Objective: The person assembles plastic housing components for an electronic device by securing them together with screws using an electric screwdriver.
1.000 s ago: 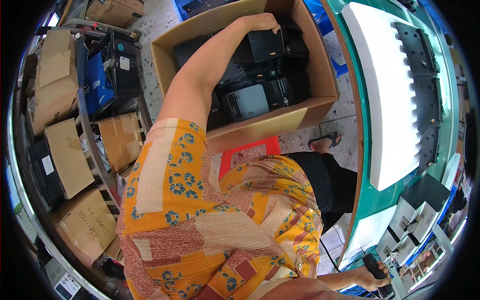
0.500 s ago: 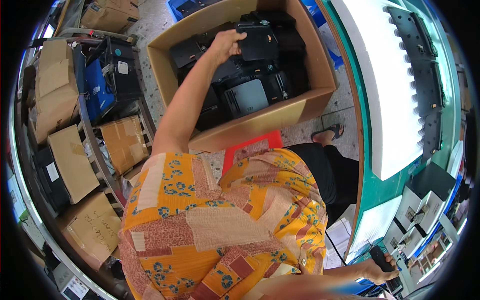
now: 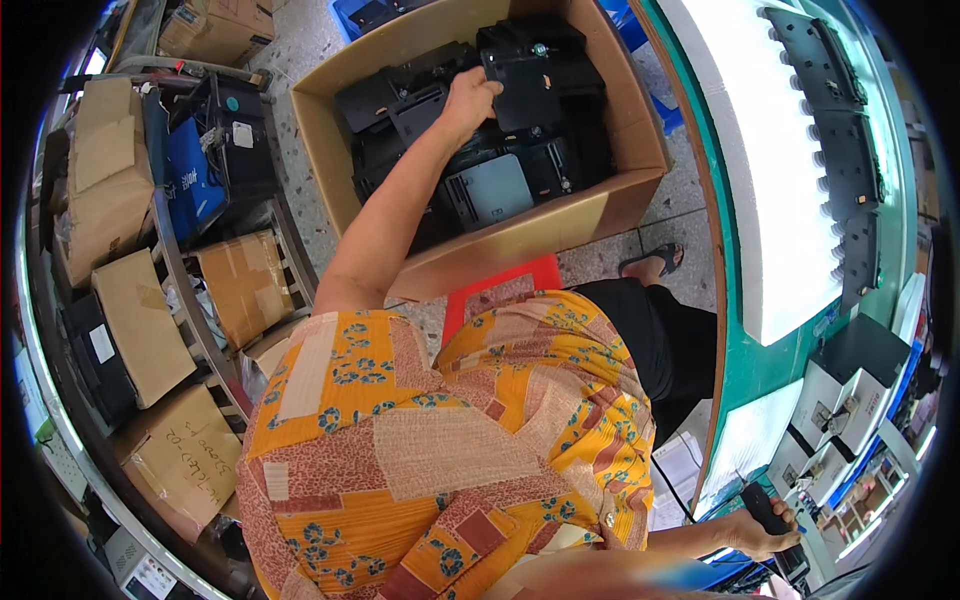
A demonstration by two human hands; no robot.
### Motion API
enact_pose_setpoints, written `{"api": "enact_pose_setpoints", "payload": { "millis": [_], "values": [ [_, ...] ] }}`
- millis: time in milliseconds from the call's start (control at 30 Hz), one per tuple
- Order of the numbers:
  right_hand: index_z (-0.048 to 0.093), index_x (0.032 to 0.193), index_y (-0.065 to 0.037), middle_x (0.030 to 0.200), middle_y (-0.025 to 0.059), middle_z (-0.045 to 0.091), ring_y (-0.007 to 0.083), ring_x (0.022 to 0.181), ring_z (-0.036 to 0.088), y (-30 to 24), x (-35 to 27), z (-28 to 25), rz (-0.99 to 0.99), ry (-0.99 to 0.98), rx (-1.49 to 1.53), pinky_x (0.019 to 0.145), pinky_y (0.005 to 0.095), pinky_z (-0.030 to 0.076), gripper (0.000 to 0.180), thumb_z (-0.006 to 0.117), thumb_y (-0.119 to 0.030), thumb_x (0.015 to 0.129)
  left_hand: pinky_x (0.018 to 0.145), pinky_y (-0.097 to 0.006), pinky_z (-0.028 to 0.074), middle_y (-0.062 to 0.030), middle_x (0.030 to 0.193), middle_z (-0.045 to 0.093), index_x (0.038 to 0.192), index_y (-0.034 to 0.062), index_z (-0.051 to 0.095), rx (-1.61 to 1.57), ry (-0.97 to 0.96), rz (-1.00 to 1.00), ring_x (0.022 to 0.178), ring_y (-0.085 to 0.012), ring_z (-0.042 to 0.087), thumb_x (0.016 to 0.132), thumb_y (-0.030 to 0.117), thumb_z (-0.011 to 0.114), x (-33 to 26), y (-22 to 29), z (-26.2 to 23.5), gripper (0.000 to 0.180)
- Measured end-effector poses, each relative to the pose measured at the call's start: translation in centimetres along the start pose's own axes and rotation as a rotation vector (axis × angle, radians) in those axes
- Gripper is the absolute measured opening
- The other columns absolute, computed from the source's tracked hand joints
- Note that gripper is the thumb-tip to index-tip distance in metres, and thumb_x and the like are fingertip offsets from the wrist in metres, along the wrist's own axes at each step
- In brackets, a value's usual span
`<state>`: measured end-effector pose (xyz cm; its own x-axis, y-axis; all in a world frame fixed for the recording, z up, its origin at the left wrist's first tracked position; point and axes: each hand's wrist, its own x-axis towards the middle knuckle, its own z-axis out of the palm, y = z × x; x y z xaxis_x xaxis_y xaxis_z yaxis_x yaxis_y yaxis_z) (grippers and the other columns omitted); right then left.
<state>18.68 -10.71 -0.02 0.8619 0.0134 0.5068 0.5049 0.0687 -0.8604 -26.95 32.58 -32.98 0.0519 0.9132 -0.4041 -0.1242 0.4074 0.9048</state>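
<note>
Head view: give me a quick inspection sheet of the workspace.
Surface: green bench with a white slab and black panels.
Things: black units piled in the open cardboard box.
Clutter: cartons on the rack at left; papers beside the bench.
Hands: left hand at one unit's edge, grip unclear; right hand around a black handheld item.
Cables: black cable near the papers.
Surroundings: red frame, speckled floor.

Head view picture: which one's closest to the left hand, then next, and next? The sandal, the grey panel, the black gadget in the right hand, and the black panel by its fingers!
From the left hand:
1. Black panel: right at its fingers.
2. Grey panel: below, inside the cardboard box.
3. Sandal: right, outside the box.
4. Black gadget: far lower right, in the right hand.
</note>
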Motion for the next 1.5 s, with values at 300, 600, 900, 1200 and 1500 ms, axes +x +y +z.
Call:
{"api": "enact_pose_setpoints", "payload": {
  "millis": [300, 600, 900, 1200, 1500],
  "values": [
    [0.052, 0.083, -0.005, 0.076, 0.0065, 0.05, 0.0202, 0.069, 0.05, 0.4, 0.3, -0.3, -0.007, -0.004, 0.002, 0.064, 0.0338, 0.042, 0.028, 0.061, -0.029, 0.093, 0.088, -0.045, 0.054, -0.02, 0.093, 0.076, 0.104, 0.0058, 0.078, 0.605, 0.503, 0.485, 0.094, -0.0362, 0.073, 0.093, 0.033, 0.067, 5.7, 5.7, -3.8, 0.032],
    [0.053, 0.081, -0.004, 0.077, 0.0066, 0.051, 0.0202, 0.068, 0.05, 0.1, -0.2, 0.3, -0.019, 0.027, -0.058, 0.063, 0.0335, 0.042, 0.032, 0.059, -0.033, 0.094, 0.047, -0.034, 0.048, -0.0086, 0.082, 0.067, 0.093, -0.0011, 0.071, 0.156, 0.37, -0.041, 0.061, -0.0199, 0.058, 0.088, 0.013, 0.081, 12.1, 4.9, 0.7, 0.018],
    [0.051, 0.081, -0.004, 0.074, 0.0057, 0.048, 0.0202, 0.066, 0.049, 0.1, -0.4, 0.2, -0.013, 0.002, -0.037, 0.063, 0.0331, 0.041, 0.032, 0.058, -0.033, 0.093, 0.055, -0.036, 0.053, -0.0091, 0.091, 0.071, 0.105, -0.0007, 0.072, -0.01, 0.213, -0.034, 0.073, -0.0205, 0.065, 0.09, 0.007, 0.077, 14.0, 3.3, 0.9, 0.017],
    [0.051, 0.081, -0.004, 0.073, 0.006, 0.047, 0.0201, 0.065, 0.048, 0.2, -0.1, 0.4, -0.007, 0.03, -0.063, 0.063, 0.034, 0.041, 0.032, 0.057, -0.033, 0.093, 0.09, -0.041, 0.06, -0.0083, 0.12, 0.071, 0.121, 0.001, 0.07, -0.042, -0.162, -0.123, 0.1, -0.0225, 0.071, 0.09, 0.001, 0.072, 5.2, 0.6, -1.6, 0.032],
    [0.051, 0.083, -0.003, 0.075, 0.0062, 0.048, 0.0203, 0.066, 0.048, 0.1, -0.1, 0.5, 0.005, 0.036, -0.032, 0.063, 0.0343, 0.041, 0.028, 0.057, -0.029, 0.093, 0.063, -0.024, 0.049, 0.0022, 0.082, 0.072, 0.089, 0.007, 0.073, 0.135, -0.012, 0.238, 0.068, -0.0079, 0.061, 0.083, 0.001, 0.078, -3.6, -0.5, -1.1, 0.01]
  ]
}}
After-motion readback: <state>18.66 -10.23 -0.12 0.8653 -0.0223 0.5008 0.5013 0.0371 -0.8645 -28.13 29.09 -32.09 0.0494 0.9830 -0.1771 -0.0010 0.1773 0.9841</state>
